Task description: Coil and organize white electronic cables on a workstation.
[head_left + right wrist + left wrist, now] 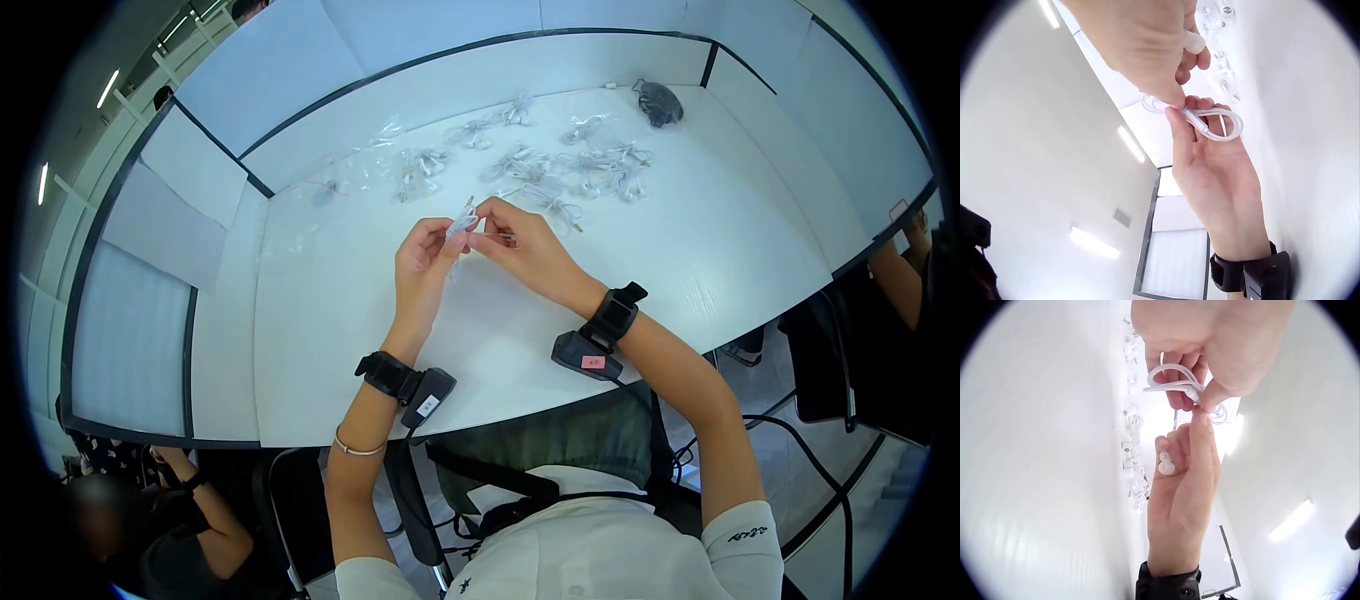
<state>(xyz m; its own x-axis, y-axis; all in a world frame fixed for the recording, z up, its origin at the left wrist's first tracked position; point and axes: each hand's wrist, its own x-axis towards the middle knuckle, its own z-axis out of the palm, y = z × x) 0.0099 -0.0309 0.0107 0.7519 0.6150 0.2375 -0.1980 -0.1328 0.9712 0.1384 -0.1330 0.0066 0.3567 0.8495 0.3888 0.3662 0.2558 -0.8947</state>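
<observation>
Above the white table (340, 330), my left hand (421, 268) grips a small coil of white earphone cable (463, 224) between thumb and fingers. In the right wrist view, the loops of this cable (1232, 125) stick out past the left fingers, with a white plug or sleeve along them. My right hand (537, 252) meets the left at the coil and pinches the cable with thumb and forefinger. White earbuds (1166, 464) are tucked in the curled fingers of the right hand, as the left wrist view shows.
Several coiled white earphones (535, 172) lie across the table's far half. Crumpled clear plastic (330, 188) lies at the back left, and a dark grey pouch (658, 103) at the back right. White partition panels (480, 66) with dark edges surround the table.
</observation>
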